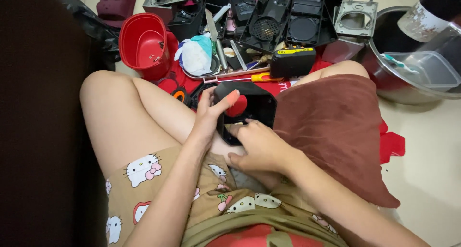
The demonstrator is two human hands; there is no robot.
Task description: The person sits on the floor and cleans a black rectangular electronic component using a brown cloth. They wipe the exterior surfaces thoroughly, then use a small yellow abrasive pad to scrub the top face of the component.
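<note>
A black plastic housing, box-shaped with an open middle, rests between my knees over my lap. Something red shows inside its opening. My left hand grips the housing's left edge, thumb laid across the top towards the red part. My right hand holds the housing from below, fingers curled at its lower edge. Whether the red part is fixed to the housing I cannot tell.
On the floor ahead lie a red tub, a yellow-handled screwdriver, a black battery pack, a knife, black speaker-like shells and grey frames. A metal bowl holding a clear container stands right. A brown cushion covers my right thigh.
</note>
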